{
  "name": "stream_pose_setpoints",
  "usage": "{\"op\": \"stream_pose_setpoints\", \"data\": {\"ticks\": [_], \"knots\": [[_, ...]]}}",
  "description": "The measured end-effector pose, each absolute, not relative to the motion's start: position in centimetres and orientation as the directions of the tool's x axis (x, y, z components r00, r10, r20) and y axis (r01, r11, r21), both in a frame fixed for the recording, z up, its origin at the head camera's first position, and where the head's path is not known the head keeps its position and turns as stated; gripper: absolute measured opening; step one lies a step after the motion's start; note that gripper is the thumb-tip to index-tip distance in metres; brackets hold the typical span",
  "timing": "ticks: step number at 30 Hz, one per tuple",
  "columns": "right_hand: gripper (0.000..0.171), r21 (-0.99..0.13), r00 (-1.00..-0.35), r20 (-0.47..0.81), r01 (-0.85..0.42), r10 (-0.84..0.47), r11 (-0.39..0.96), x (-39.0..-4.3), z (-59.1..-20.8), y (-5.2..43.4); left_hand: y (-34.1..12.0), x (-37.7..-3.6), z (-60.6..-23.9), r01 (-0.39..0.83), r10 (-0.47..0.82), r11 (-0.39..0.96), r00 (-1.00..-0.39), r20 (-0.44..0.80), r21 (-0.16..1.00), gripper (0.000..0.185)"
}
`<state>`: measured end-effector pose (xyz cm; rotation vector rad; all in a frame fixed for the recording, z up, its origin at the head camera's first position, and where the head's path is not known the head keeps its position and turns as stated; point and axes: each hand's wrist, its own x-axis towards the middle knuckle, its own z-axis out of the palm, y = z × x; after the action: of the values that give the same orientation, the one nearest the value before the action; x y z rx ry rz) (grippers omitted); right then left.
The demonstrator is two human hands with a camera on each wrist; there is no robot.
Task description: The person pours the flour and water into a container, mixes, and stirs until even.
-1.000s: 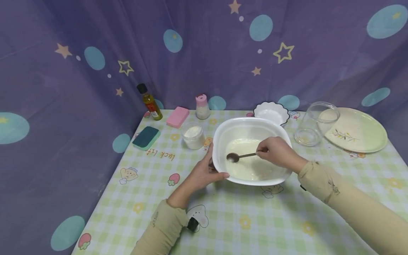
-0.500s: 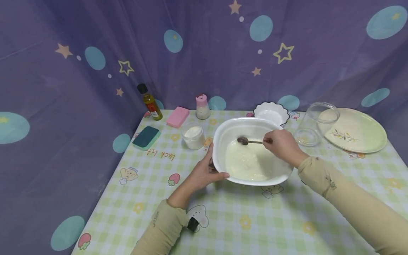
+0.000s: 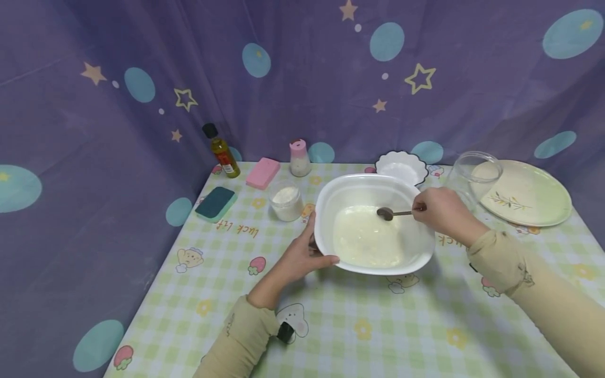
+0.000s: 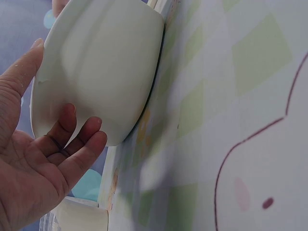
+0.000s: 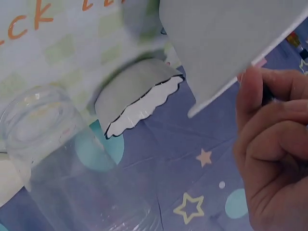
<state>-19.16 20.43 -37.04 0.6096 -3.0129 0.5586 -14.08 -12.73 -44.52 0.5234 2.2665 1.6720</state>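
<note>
Your left hand (image 3: 300,257) held the white basin (image 3: 368,190) at its left end, the thumb laid over the near rim and the other fingers bent against the outer wall. Your right hand (image 3: 444,210) pinched the handle of a dark metal spoon (image 3: 385,213) between thumb and fingers, above the basin's right side; the spoon reached leftward from that hand, its bowl at the far part of the pale, creamy liquid (image 3: 366,239) that covered the basin's floor. The basin sat between your two hands on the cloth-covered counter (image 3: 331,325). Just beyond your left hand stood a clear jar of white powder (image 3: 285,203), with a green scouring sponge (image 3: 216,203) and a pink sponge (image 3: 263,173) farther out to its left. A pink-topped shaker (image 3: 300,158) stood straight past that jar. Beyond your right hand lay a scalloped white dish (image 3: 402,167); a clear plastic cup (image 3: 477,170) stood just past the knuckles, partly hidden by them, and an oval plate (image 3: 534,194) rested farther to the right.
</note>
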Motion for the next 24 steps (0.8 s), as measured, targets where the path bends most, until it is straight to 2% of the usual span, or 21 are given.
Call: {"op": "stream_pose_setpoints", "data": {"ticks": [14, 24], "knots": [[0.017, -0.381, -0.899, -0.106, -0.357, -0.424, 0.853, -18.3, -35.5, 22.3, -12.8, -14.2, -44.5, 0.118, 0.462, 0.247, -0.887, -0.009, 0.962, 0.118], [0.016, -0.471, -0.816, -0.208, -0.399, -0.539, 0.786, -18.0, -35.0, 22.2, -12.7, -14.0, -44.5, 0.13, 0.443, 0.266, -0.896, -0.001, 0.955, 0.118]]}}
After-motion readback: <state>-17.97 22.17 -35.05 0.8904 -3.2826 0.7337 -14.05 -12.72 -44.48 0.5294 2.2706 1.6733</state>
